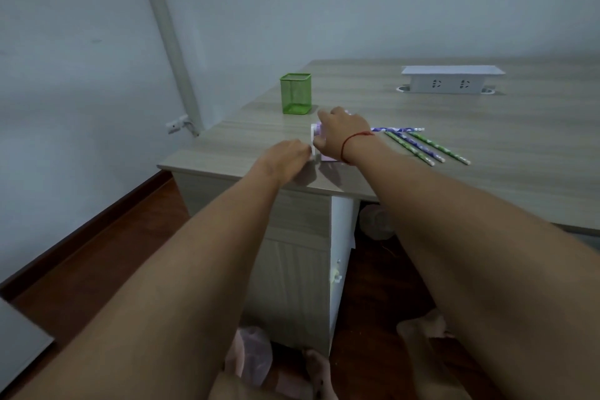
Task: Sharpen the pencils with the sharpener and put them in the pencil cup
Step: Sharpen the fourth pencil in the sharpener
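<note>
Gripping from above, r. hand [341, 131] curls fingers & thumb round the purple/white sharpener [316, 135], near the desk's [487, 172] near-left corner. L. hand [285, 157], fingers bunched, pinches the white crank [312, 149] on the sharpener's left side. Three pencils [428, 147] lie just right of the r. wrist, angled; a 4th, blue-patterned [399, 129], pokes out from behind the r. hand, can't tell if it's inserted. Green mesh pencil cup [295, 93] stands upright just beyond the sharpener, slightly left. White socket box [451, 79] far right.
</note>
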Demonstrator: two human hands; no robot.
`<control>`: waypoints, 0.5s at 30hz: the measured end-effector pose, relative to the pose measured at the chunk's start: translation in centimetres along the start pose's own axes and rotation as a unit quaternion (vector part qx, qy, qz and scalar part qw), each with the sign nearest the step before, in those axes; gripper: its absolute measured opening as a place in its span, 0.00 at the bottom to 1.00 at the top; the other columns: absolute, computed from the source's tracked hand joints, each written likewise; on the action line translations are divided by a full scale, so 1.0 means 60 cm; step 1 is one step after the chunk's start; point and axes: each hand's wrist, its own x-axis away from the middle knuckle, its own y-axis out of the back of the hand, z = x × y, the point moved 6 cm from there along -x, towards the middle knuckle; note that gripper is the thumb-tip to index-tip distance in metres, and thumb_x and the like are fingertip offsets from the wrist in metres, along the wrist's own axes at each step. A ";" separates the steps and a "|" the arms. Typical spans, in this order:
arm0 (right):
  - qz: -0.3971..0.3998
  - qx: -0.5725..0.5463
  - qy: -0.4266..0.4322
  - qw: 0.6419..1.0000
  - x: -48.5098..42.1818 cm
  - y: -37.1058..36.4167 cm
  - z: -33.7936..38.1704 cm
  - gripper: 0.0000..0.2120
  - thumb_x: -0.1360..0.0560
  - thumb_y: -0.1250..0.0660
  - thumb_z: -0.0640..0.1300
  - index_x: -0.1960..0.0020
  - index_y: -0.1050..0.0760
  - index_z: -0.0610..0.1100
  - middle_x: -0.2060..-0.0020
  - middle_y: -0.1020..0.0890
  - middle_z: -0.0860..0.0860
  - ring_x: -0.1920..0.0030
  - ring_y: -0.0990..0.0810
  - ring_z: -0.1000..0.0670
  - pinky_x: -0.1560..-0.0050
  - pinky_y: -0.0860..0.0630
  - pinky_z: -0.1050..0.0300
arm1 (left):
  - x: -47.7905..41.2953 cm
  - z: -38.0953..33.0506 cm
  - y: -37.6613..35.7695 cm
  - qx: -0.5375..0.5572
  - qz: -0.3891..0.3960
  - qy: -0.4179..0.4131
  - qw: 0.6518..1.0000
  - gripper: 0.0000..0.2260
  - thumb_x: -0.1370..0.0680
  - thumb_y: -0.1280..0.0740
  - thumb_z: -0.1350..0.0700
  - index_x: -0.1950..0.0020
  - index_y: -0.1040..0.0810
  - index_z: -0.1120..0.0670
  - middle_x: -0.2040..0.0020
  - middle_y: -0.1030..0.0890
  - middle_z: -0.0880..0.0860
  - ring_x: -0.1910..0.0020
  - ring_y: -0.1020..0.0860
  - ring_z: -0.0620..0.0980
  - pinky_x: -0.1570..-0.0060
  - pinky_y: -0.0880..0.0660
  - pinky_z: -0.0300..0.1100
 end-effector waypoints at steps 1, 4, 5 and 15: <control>-0.006 -0.002 0.002 1.000 -0.001 -0.002 -0.001 0.20 0.24 0.41 0.51 0.36 0.30 0.43 0.38 0.26 0.41 0.39 0.26 0.38 0.41 0.27 0.46 | -0.007 0.004 -0.004 0.016 0.009 0.011 1.000 0.12 0.20 0.42 0.58 0.50 0.21 0.61 0.50 0.19 0.61 0.51 0.21 0.60 0.52 0.27 0.47; -0.019 -0.003 0.013 1.000 -0.002 -0.004 -0.002 0.20 0.23 0.42 0.51 0.36 0.30 0.43 0.37 0.26 0.41 0.38 0.26 0.38 0.43 0.27 0.46 | -0.026 0.010 -0.002 0.028 0.025 0.020 0.999 0.14 0.19 0.44 0.56 0.48 0.21 0.61 0.48 0.20 0.64 0.49 0.22 0.61 0.51 0.29 0.47; -0.022 0.001 0.016 1.000 -0.001 -0.003 -0.004 0.20 0.23 0.43 0.51 0.35 0.30 0.43 0.37 0.26 0.42 0.38 0.26 0.39 0.43 0.27 0.47 | -0.033 0.009 -0.002 0.015 0.033 0.014 0.999 0.14 0.19 0.44 0.55 0.46 0.21 0.61 0.47 0.20 0.64 0.48 0.23 0.61 0.50 0.29 0.47; -0.038 0.026 0.018 0.999 0.008 -0.002 -0.001 0.19 0.23 0.42 0.50 0.34 0.32 0.45 0.38 0.27 0.44 0.42 0.25 0.40 0.47 0.27 0.48 | -0.094 0.040 0.055 -0.124 -0.021 -0.080 0.989 0.10 0.22 0.39 0.57 0.44 0.22 0.56 0.48 0.19 0.61 0.50 0.20 0.61 0.53 0.22 0.52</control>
